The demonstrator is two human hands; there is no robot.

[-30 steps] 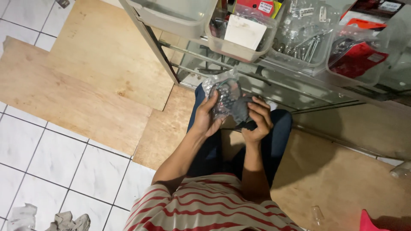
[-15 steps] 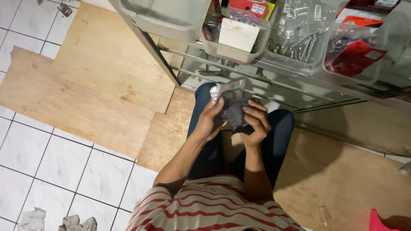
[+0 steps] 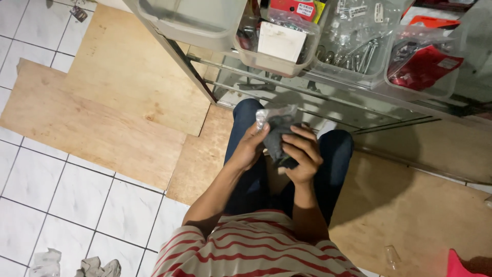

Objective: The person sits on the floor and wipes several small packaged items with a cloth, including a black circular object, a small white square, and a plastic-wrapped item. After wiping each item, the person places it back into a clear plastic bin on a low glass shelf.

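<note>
Both hands, left hand (image 3: pixel 249 147) and right hand (image 3: pixel 302 156), are closing their grip around a small clear plastic bag (image 3: pixel 277 131) of dark hardware held above the knees, below the shelf bins (image 3: pixel 277 64), and squeezing could probably be splitting it, spilling pieces onto the floor (image 3: pixel 77 179).

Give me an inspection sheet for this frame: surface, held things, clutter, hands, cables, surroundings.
Surface: plywood sheets over white floor tiles.
Held things: clear bag of small dark parts, gripped in both hands above the lap.
Clutter: crumpled rags on tiles at lower left; small clear item on the plywood at lower right.
Hands: left hand and right hand both closed on the bag.
Cables: nothing seen.
Surroundings: metal rack with clear bins of bolts and red packets.
</note>
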